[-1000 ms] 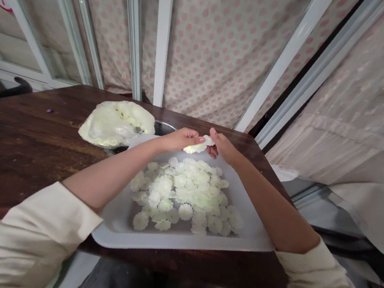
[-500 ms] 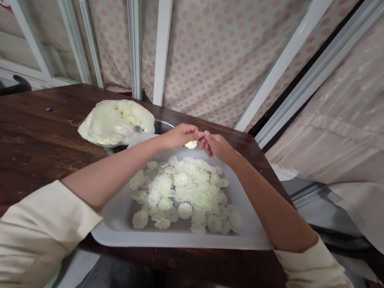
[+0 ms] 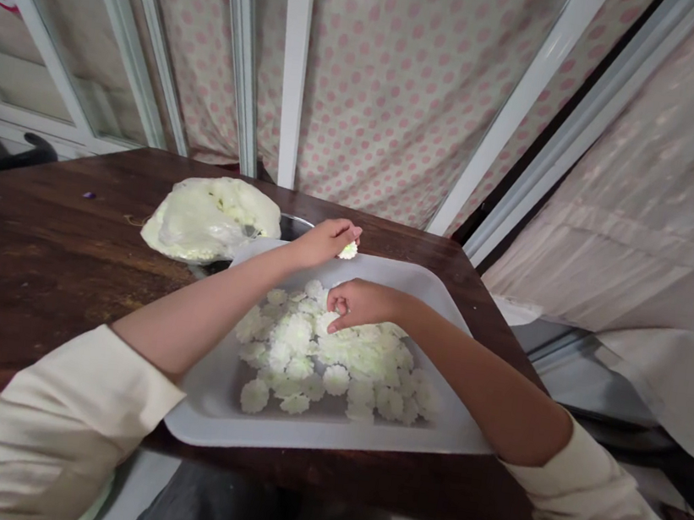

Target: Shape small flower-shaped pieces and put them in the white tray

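Observation:
Over the far rim of a white plastic tray (image 3: 234, 434), my left hand (image 3: 324, 242) is closed on a small pale white flower (image 3: 349, 251) with a scalloped edge. My right hand (image 3: 361, 305) is lower, above the heap of similar white flowers (image 3: 360, 351) inside the tray. Its thumb and bent fingers close around one flower (image 3: 326, 323) at the top of the heap. Several flowers lie singly around the heap's near side.
Left of the tray sits a clear plastic bag (image 3: 199, 219) full of pale yellowish-white pieces, partly over a dark metal bowl (image 3: 293, 226). Everything stands on a dark wooden table (image 3: 50, 281). Behind it hang dotted curtains (image 3: 395, 87) and white frames (image 3: 291, 74).
My right hand has come away from my left hand and dropped toward me onto the flower heap. My left hand has stayed nearly in place with its flower.

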`<action>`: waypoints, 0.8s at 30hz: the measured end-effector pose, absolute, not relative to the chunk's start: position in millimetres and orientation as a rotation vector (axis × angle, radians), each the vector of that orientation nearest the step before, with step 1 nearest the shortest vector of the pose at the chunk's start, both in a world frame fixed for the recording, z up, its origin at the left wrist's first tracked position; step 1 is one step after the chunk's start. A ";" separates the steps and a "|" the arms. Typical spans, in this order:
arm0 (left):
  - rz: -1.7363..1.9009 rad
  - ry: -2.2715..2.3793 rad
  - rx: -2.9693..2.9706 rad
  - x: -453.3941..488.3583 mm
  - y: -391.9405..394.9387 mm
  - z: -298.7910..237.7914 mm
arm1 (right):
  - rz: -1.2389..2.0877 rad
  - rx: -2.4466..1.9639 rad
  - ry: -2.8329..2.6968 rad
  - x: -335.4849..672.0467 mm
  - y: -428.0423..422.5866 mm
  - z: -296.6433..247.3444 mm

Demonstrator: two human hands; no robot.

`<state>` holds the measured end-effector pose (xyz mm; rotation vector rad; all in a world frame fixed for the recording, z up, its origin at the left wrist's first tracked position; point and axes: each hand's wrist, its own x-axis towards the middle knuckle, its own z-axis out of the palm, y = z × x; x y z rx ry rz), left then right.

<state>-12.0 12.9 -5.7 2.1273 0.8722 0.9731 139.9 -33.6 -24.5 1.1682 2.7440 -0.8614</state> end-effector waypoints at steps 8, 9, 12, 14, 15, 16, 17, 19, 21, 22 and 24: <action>0.920 0.881 2.228 -12.8 10.3 -3.4 | -0.840 1.052 2.890 138.1 -32.7 -27.0; 0.919 0.872 2.222 -12.7 10.6 -3.6 | -0.835 1.097 2.921 138.9 -33.6 -23.8; 0.909 0.873 2.199 -12.7 12.5 -4.3 | -0.882 1.245 2.984 142.2 -34.1 -16.3; 0.920 0.908 2.186 -13.2 13.8 -4.5 | -0.992 1.291 2.996 144.4 -33.1 -14.3; 0.935 0.932 2.179 -13.4 14.2 -4.5 | -1.042 1.298 3.001 145.3 -32.5 -14.0; 0.953 0.954 2.171 -13.7 14.5 -4.5 | -1.078 1.302 3.008 145.9 -31.8 -14.0; 0.972 0.970 2.164 -14.0 14.7 -4.4 | -1.094 1.303 3.014 146.2 -31.3 -14.3; 0.996 0.976 2.152 -14.4 14.5 -4.4 | -1.088 1.325 3.014 145.8 -30.3 -15.4; 0.999 0.967 2.149 -14.6 14.3 -4.4 | -1.087 1.346 2.994 144.8 -29.8 -16.9; 0.994 0.965 2.148 -14.8 14.3 -4.6 | -1.090 1.343 2.988 144.1 -29.6 -17.7; 0.989 0.970 2.143 -15.1 15.0 -5.1 | -1.053 1.310 3.000 142.9 -29.6 -19.5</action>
